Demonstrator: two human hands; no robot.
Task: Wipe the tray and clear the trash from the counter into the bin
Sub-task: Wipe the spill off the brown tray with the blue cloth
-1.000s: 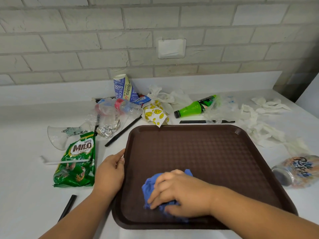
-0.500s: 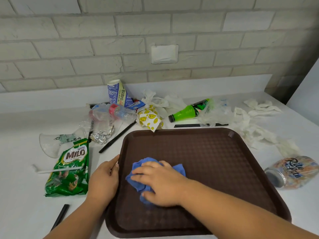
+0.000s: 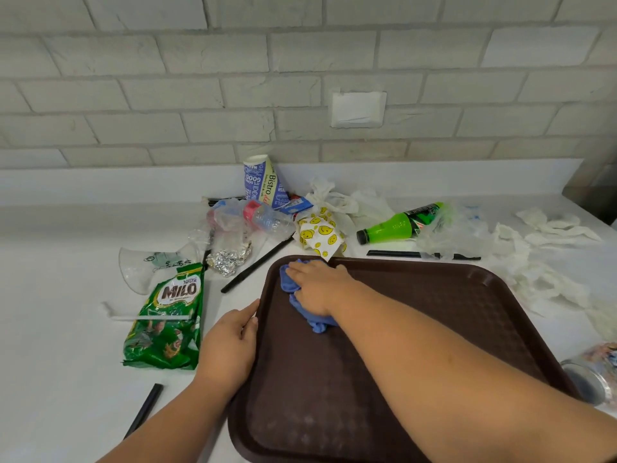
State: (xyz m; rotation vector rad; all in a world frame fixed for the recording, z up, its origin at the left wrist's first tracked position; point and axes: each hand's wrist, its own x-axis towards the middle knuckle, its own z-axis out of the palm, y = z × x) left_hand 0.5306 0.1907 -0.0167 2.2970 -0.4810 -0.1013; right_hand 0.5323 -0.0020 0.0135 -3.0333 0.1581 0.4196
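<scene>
A dark brown tray lies on the white counter in front of me. My right hand presses a crumpled blue cloth onto the tray's far left corner, fingers spread flat over it. My left hand rests against the tray's left rim, thumb on the edge. Trash lies behind and left of the tray: a green Milo packet, a foil ball, a crushed clear bottle, a smiley-print wrapper, a green bottle and a paper cup.
White tissues and clear plastic are strewn at the right. A crushed can lies by the tray's right rim. Black straws and a white straw lie on the counter. A clear plastic cup is at left. Brick wall behind.
My right hand has swept the blue cloth from the tray's near middle up to its far left corner. The left hand stayed at the left rim. The camera view tilted down.
</scene>
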